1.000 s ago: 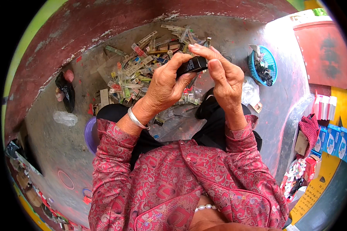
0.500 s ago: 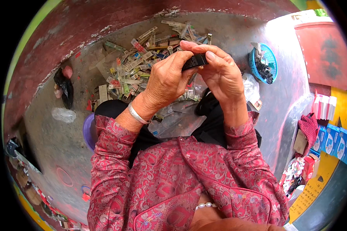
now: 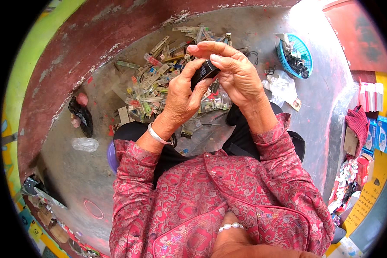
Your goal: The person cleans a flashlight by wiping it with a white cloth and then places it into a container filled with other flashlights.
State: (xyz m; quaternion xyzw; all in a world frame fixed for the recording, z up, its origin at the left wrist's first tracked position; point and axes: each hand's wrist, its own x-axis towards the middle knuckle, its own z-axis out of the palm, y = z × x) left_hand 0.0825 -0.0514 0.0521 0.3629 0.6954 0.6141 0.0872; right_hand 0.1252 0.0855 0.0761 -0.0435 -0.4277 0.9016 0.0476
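Left hand (image 3: 180, 93) pinches a small black rectangular box (image 3: 204, 72) above a loose heap of flat multicoloured packets (image 3: 151, 81); right hand (image 3: 241, 81) curls loosely, thumb at the box's end. A steady, light pinch should spare its sides from buckling.

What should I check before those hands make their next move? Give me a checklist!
1. Left hand has a grip on the small black box: ok, between thumb and fingers.
2. Right hand close to the box: ok, at its far end.
3. Right fingers touching the box: cannot tell.
4. Box's contents visible: not ok, its inside isn't shown.
5. Packages on the floor neatly sorted: not ok, jumbled.
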